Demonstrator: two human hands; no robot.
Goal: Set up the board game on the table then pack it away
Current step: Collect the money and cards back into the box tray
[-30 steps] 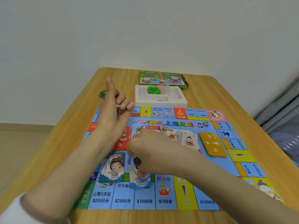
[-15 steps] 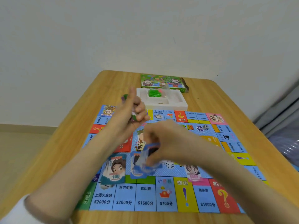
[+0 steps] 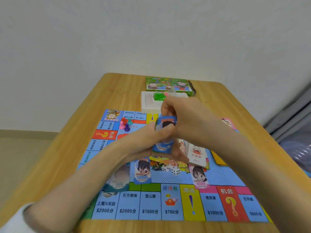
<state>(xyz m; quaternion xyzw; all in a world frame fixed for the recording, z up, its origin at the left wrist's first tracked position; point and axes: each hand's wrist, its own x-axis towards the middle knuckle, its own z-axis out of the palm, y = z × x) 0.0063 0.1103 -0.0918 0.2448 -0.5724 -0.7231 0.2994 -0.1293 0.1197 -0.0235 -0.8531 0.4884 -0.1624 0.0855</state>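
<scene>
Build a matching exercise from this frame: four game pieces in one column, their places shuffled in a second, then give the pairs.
Things:
1. dice
2. pawns
3. green game box
4. blue banknotes

Places:
A. far end of the table, behind the white tray
B. gripped between the left hand and right hand
C. far left corner of the board
D. the board's blue centre

Pairs: 1-D, 2-C, 3-A, 4-B
</scene>
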